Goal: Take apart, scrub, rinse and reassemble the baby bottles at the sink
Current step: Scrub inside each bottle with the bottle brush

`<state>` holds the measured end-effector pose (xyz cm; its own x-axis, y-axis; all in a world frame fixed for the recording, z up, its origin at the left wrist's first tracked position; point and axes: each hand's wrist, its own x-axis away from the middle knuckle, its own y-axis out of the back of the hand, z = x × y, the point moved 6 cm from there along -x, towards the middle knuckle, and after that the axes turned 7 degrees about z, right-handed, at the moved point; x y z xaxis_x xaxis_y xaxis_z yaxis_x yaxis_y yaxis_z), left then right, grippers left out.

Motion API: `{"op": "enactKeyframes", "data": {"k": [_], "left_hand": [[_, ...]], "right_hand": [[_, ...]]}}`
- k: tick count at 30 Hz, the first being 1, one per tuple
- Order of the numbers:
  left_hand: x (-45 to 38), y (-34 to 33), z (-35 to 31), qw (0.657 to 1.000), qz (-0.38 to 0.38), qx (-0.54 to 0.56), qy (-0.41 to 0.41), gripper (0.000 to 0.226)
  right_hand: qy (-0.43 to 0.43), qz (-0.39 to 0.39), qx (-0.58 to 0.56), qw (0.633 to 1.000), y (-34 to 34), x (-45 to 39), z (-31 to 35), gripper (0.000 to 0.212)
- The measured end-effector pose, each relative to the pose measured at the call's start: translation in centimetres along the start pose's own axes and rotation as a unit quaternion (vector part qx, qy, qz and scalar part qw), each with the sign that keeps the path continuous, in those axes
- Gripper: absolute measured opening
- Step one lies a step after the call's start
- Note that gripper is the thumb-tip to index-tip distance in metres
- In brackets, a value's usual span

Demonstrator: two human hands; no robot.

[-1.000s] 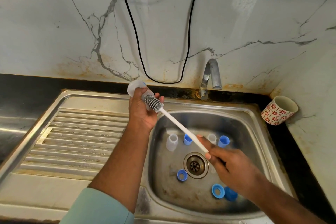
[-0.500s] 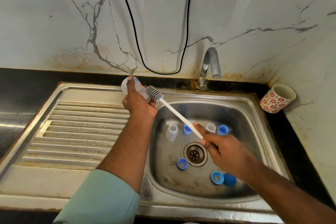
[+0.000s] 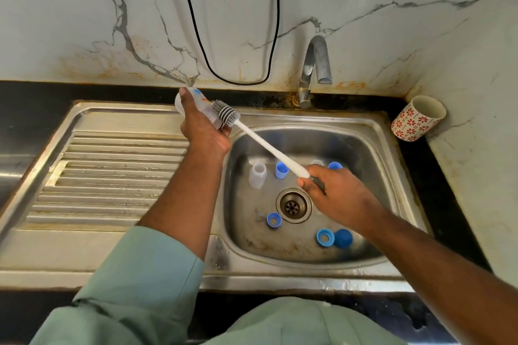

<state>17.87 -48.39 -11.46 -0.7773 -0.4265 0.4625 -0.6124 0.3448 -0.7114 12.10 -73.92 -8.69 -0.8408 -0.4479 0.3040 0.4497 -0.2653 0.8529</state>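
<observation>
I hold a baby bottle and a brush over the sink's back-left corner.

My left hand (image 3: 203, 131) wraps round a clear bottle (image 3: 193, 99) with coloured print, tilted, its base close to the marble wall; my right hand (image 3: 333, 196) grips the white handle of the bottle brush (image 3: 225, 115), whose grey bristle head sits at the bottle's mouth. Below them the steel basin (image 3: 372, 148) holds loose parts around the drain (image 3: 293, 205): a clear cap (image 3: 258, 175) and blue rings (image 3: 274, 218). The ribbed drainboard (image 3: 112, 176) lies to the left; the tap (image 3: 315, 64) stands behind; a patterned cup (image 3: 417, 117) sits on the worktop at right.
</observation>
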Motion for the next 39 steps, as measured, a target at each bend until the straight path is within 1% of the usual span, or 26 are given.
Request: {"op": "enactKeyframes", "data": {"k": [3,5,7,9,12,15,17,19,21,24,26,27,28,29,30,31,32,33,34,35,36,37,39], "left_hand": [[0.0,0.2,0.7,0.999,0.021,-0.032,0.016,0.067],[0.0,0.4,1.0,0.999,0.029,-0.034,0.02,0.069],[-0.2,0.6,1.0,0.999,0.036,-0.02,0.014,0.071],[-0.4,0.7,0.9,0.999,0.051,-0.005,0.002,0.07],[-0.5,0.9,1.3,0.999,0.041,-0.002,-0.01,0.064],[-0.4,0.9,1.5,0.999,0.038,0.005,-0.016,0.058],[-0.3,0.9,1.6,1.0,0.022,0.005,-0.016,0.057],[-0.1,0.6,1.9,1.0,0.013,0.021,-0.01,0.061],[0.2,0.4,2.2,0.999,-0.003,0.044,-0.008,0.066],[0.8,0.7,2.4,0.996,-0.066,0.056,-0.021,0.068],[0.9,0.3,2.3,0.995,-0.059,0.07,-0.026,0.067],[0.9,0.0,2.1,0.996,-0.044,0.077,-0.03,0.065],[0.9,-0.2,1.9,0.995,-0.033,0.083,-0.035,0.063],[0.9,-0.3,1.7,0.995,-0.026,0.085,-0.041,0.062],[0.8,-0.2,1.5,0.995,-0.024,0.084,-0.044,0.062],[0.8,0.0,1.4,0.995,-0.02,0.082,-0.043,0.064],[0.7,0.1,1.4,0.996,-0.016,0.077,-0.038,0.066],[0.5,0.3,1.4,0.997,-0.011,0.067,-0.03,0.068],[0.4,0.3,1.5,0.998,0.0,0.059,-0.021,0.069],[0.2,0.4,1.4,0.998,0.016,0.051,-0.017,0.069],[0.1,0.2,1.3,0.998,0.034,0.051,-0.015,0.07],[0.1,0.0,1.2,0.997,0.05,0.051,-0.016,0.072],[0.1,-0.2,1.0,0.996,0.067,0.051,-0.022,0.076]], "right_hand": [[-0.013,-0.009,-0.005,1.0,0.2,-0.1,-0.7,0.026],[0.01,-0.015,0.005,1.0,-0.1,0.1,-0.6,0.03],[0.028,-0.023,-0.027,0.999,-0.7,0.6,-0.5,0.032],[0.031,-0.022,-0.074,0.997,-1.4,0.8,-1.1,0.028],[0.025,-0.006,-0.107,0.994,-1.6,1.1,-1.7,0.022],[0.037,-0.01,-0.108,0.993,-1.5,1.7,-1.7,0.028],[0.017,-0.013,-0.063,0.998,-1.1,1.6,-2.0,0.031],[-0.008,-0.006,0.054,0.998,-1.1,1.6,-1.9,0.038],[-0.01,-0.005,0.123,0.992,-1.3,1.6,-1.1,0.041],[0.005,-0.013,0.153,0.988,-1.6,1.4,-0.6,0.041],[0.011,-0.02,0.162,0.986,-1.8,1.2,-0.8,0.039],[0.014,-0.019,0.136,0.99,-2.1,1.3,-0.7,0.036],[0.024,-0.013,0.07,0.997,-2.5,1.3,-0.7,0.031],[0.028,0.001,-0.058,0.998,-2.8,1.4,-0.7,0.028],[0.013,0.037,-0.231,0.972,-3.1,1.5,-0.8,0.028],[-0.018,0.098,-0.391,0.915,-3.4,1.7,-0.6,0.028],[-0.039,0.144,-0.477,0.866,-3.5,1.9,-0.3,0.028],[-0.032,0.158,-0.475,0.865,-3.2,1.8,-0.3,0.028],[-0.006,0.139,-0.42,0.897,-2.6,1.5,-0.4,0.029],[0.026,0.093,-0.318,0.943,-1.8,1.2,-0.4,0.029],[0.05,0.037,-0.211,0.975,-1.1,0.9,-0.5,0.029],[0.058,0.003,-0.145,0.988,-0.8,0.7,-0.5,0.028],[0.038,-0.018,-0.123,0.992,-0.7,0.4,-0.8,0.023]]}}
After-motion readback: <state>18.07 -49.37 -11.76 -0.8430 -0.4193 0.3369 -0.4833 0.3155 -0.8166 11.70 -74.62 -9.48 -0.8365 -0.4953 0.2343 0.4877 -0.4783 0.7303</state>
